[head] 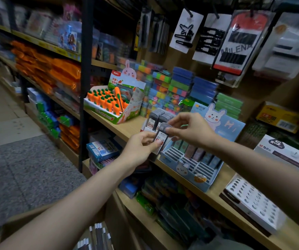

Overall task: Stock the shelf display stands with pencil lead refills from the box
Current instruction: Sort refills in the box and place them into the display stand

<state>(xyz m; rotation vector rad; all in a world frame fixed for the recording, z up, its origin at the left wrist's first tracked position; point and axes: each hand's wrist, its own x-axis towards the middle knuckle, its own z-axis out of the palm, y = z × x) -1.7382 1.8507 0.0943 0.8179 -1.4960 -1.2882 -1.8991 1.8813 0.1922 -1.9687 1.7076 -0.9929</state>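
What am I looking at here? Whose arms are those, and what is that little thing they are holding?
There is no robot here. A person wears a camera on their head, so you see their own two arms reaching out in a stationery shop. The left hand and the right hand both pinch one small dark refill case of pencil leads. Just behind it on the wooden shelf stands a display stand already filled with the same grey cases. Beside it are a blue bunny display and a box of carrot-shaped items. At the bottom you can see the cardboard box that holds more refills.
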